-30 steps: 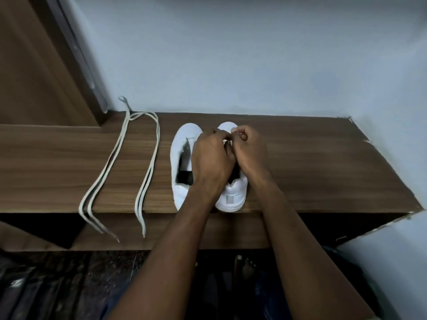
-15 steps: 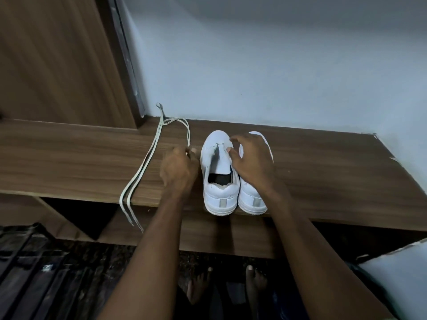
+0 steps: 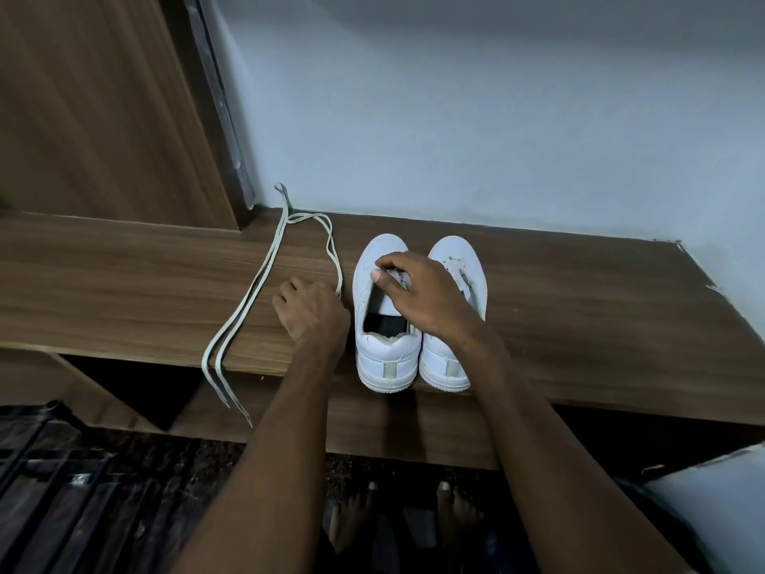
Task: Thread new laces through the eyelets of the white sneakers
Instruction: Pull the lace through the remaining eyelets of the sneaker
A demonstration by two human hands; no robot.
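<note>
Two white sneakers stand side by side on a wooden shelf, heels toward me. My right hand reaches across the right sneaker and pinches the tongue of the left sneaker. To the left lie two pale laces. The nearer lace runs down under my left hand, whose fingers curl over it on the shelf. The far lace is folded double and its ends hang over the front edge.
A wooden door or panel and a metal strip rise at the back left. The pale wall closes the back. Below the shelf are a dark metal rack, a dark floor and bare feet.
Both hands were together over the sneakers a second ago. My left hand has moved left onto the nearer lace, and my right hand has shifted onto the left sneaker's tongue. The view has turned left.
</note>
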